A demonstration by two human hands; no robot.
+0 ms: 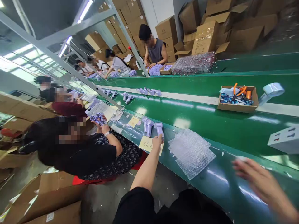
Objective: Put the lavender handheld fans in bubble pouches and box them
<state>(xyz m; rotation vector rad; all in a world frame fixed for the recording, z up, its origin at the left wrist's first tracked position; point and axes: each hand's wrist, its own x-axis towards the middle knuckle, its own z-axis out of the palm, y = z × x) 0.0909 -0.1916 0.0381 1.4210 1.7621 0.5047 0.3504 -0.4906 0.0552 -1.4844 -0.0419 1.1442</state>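
My left hand reaches out to the near edge of the green conveyor belt and closes on a lilac handheld fan. Two more lilac fans stand just left of it, beside a yellow note. A stack of clear bubble-wrap bags lies right of that hand. My right hand hovers blurred over the belt at lower right, fingers spread, holding nothing.
A seated co-worker in black at my left holds fans. A cardboard box with pliers and a tape roll sit across the belt, a white power strip at right. More workers, fans and stacked cartons line the far side.
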